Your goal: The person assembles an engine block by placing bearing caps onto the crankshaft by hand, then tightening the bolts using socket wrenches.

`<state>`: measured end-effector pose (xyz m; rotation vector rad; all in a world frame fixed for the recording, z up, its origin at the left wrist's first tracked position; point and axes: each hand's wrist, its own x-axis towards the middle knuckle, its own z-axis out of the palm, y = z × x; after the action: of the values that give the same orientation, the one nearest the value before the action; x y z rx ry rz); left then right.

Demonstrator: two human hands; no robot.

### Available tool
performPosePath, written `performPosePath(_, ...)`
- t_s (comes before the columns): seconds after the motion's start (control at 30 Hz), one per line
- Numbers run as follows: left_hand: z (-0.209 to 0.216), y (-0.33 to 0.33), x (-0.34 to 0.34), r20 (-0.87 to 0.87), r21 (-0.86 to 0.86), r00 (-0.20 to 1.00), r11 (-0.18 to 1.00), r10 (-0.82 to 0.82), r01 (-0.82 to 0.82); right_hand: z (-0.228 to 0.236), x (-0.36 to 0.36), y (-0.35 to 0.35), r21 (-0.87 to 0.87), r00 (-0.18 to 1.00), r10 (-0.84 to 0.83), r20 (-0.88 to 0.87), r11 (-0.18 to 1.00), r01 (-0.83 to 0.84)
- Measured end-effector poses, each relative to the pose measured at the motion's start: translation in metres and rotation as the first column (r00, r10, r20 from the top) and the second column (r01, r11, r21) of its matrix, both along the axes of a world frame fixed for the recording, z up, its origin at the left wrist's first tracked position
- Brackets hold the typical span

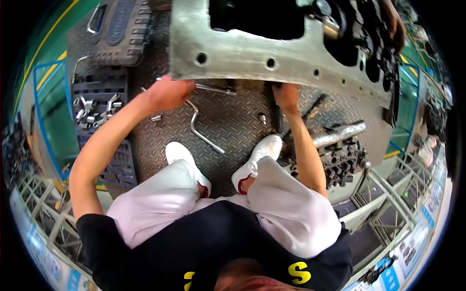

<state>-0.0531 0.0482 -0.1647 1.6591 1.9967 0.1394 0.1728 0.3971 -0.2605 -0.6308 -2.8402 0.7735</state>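
A large metal engine block (242,60), with a wide opening and a row of bolt holes along its near flange, stands in front of me. My left hand (172,92) is closed around a steel wrench bar (216,88) just below the block's near left corner. A cranked speed handle (195,123) lies on the checker plate, its upper end close to that hand. My right hand (286,96) reaches up to the underside of the block's near edge. Its fingertips are hidden there, so I cannot tell what they grip. A small socket (262,118) sits on the plate near it.
At left lie an open tool case (121,34) and a tray of loose sockets (92,111). A dirty cylinder head (340,160) and a metal tube (340,133) rest at right. Another person's hand (397,29) touches the block's far right. My shoes stand on the checker plate (223,126).
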Motion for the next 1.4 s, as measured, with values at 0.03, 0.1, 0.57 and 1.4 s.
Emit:
performPosePath(0.03,0.001,-0.012,-0.016,-0.001,0.016,0.995,0.995,0.099,-0.099,-0.003,0.000,-0.001,0.091,0.991,0.072,-0.115,0.994,-0.062)
performPosePath(0.1,0.003,-0.027,-0.042,0.093,0.081,0.943,0.941,0.320,-0.327,-0.003,0.008,0.012,-0.032,0.986,0.073,-0.152,0.996,-0.078)
performPosePath(0.57,-0.068,-0.070,-0.032,-0.119,0.072,0.987,0.993,0.106,-0.098,0.049,-0.003,-0.032,0.239,0.997,0.066,-0.049,0.970,-0.052)
performPosePath(1.4,0.065,-0.047,0.041,0.467,-0.535,0.810,0.843,0.355,-0.061,0.103,0.010,-0.109,0.069,0.592,0.784,0.186,0.591,-0.804)
